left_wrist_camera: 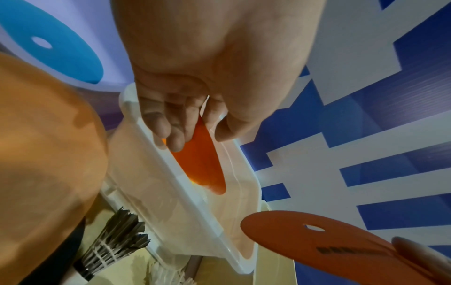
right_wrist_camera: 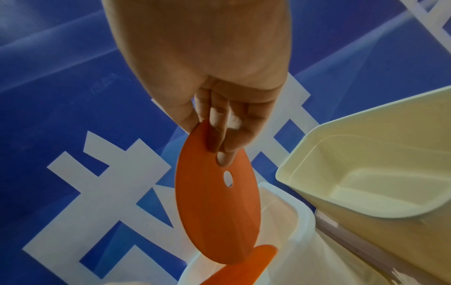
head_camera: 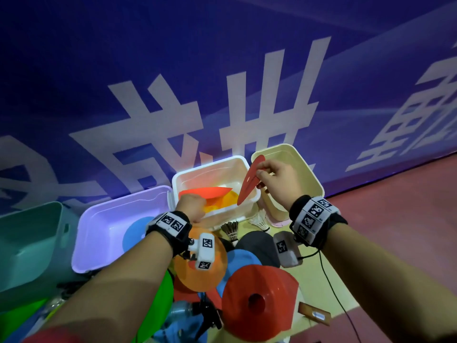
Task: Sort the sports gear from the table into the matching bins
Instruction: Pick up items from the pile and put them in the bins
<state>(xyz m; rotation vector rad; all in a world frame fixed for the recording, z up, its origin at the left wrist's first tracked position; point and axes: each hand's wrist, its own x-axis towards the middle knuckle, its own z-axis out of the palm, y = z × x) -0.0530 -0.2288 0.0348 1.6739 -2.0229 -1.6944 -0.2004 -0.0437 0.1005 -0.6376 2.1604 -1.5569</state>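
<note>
My left hand [head_camera: 197, 209] grips the edge of a flat orange-red disc [head_camera: 207, 193] and holds it low inside the white bin [head_camera: 205, 167]. In the left wrist view the fingers and thumb pinch that disc [left_wrist_camera: 202, 160] just past the bin's rim [left_wrist_camera: 195, 212]. My right hand [head_camera: 259, 173] pinches a second red disc [head_camera: 248, 184] by its top edge. It hangs nearly upright above the bin's right side. The right wrist view shows this disc [right_wrist_camera: 217, 202] with its small centre hole, over the white bin [right_wrist_camera: 297, 217]. Yellow and orange discs [head_camera: 227, 201] lie in the bin.
A cream bin [head_camera: 304, 164] stands right of the white one, a lilac bin [head_camera: 99, 219] with a blue disc left of it, then a teal bin [head_camera: 24, 243]. Orange [head_camera: 197, 271] and red [head_camera: 257, 293] cones, a blue disc and shuttlecocks [head_camera: 231, 230] crowd the table below my wrists.
</note>
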